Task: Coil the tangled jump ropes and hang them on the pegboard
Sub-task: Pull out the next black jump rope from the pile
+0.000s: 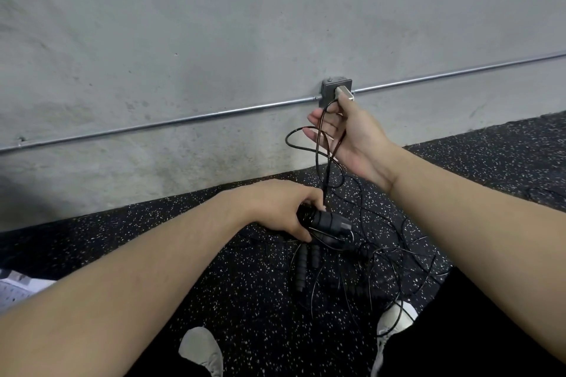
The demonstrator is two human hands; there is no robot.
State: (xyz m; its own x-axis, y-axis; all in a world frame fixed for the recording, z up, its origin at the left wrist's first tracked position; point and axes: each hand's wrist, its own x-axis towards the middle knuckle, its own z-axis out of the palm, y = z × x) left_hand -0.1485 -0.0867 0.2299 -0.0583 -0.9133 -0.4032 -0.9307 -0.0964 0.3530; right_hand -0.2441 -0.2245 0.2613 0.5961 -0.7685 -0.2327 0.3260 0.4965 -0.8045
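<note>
Right hand: fingers partly spread, thumb side clamping a silver-tipped handle raised in front of the wall, thin black cord looped loosely across the palm and trailing down. Left hand: fingers curled around a bundle of black foam handles low over the floor. The tangled jump ropes lie under and between both hands on the speckled rubber floor, cords crossing many times, some running over the right shoe. Risks, as I judge it: pulling the raised handle further up would cinch the crossings into tighter knots; the cord on the shoe could snag if the foot shifts; loose loops on the right palm could slip off and undo the coil. Count: two hands, two shoes, one silver-tipped handle, at least four black handles visible (two or so in the grip, two lying just below), rope count can't be told from the tangle. White perforated panel at the left edge, likely the pegboard, lying well apart from the ropes. Nothing hung yet.
</note>
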